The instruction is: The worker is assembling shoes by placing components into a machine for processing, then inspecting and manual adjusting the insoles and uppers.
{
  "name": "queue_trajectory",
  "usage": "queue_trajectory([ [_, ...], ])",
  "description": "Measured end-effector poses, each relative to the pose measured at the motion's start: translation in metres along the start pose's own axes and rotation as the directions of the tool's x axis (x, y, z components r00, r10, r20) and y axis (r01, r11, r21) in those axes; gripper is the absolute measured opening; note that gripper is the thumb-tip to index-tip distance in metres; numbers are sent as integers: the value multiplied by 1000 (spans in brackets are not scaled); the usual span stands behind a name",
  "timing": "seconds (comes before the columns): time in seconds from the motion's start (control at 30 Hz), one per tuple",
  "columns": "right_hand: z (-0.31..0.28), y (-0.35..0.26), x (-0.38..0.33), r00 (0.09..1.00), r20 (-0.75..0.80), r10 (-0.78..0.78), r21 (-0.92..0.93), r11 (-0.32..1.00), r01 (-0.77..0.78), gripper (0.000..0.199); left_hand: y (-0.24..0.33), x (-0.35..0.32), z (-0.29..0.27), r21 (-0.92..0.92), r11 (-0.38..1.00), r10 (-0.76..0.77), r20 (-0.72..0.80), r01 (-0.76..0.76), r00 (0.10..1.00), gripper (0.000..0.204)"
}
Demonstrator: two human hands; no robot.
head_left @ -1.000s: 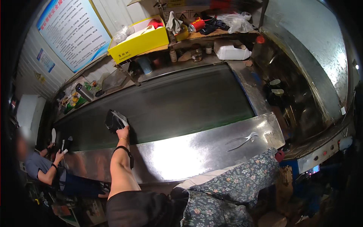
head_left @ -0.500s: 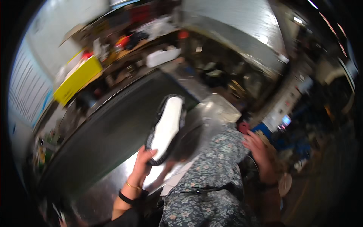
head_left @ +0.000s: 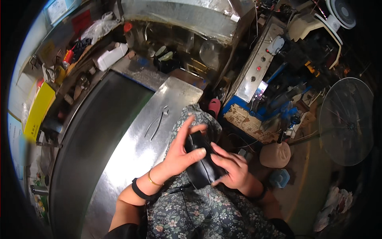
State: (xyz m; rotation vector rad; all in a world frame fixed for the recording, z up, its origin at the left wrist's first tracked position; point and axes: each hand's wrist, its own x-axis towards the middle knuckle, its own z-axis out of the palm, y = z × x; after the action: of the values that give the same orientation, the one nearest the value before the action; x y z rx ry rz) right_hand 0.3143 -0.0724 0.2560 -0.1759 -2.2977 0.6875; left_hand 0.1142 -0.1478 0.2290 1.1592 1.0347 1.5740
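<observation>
A glossy black shoe upper [head_left: 203, 167], its surface smooth and dark, is held between both hands above my lap. My left hand [head_left: 184, 150] grips its left side, thumb across the top and forefinger stretched up past the far end. On the right side my right hand [head_left: 232, 167] holds it with fingers bent over the edge, slightly blurred. The shoe's underside is hidden. Metal pliers [head_left: 158, 122] lie on the shiny metal tabletop [head_left: 115, 175] to the left of my lap. A flowered apron [head_left: 179, 215] covers my lap under the shoe.
A dark conveyor belt [head_left: 93, 131] runs along the left. Beyond it are a yellow box [head_left: 39, 111] and a white plastic bottle [head_left: 112, 57]. A control panel with buttons [head_left: 258, 63], a round fan guard [head_left: 346, 119] and a beige jug [head_left: 275, 154] stand on the right.
The shoe has come from over the belt side to above my lap and turned from its white underside to its black side. My right hand has moved in and taken hold too.
</observation>
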Motion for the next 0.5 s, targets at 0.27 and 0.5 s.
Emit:
queue_trajectory([
  [0.27,-7,34,-7,977,-57,203,130,972,-195,57,0,-8,34,685,665,329,89,-298,940,88],
  [0.5,87,61,-96,781,-110,615,421,741,-523,46,-19,28,-8,687,720,185,-46,-103,982,63],
])
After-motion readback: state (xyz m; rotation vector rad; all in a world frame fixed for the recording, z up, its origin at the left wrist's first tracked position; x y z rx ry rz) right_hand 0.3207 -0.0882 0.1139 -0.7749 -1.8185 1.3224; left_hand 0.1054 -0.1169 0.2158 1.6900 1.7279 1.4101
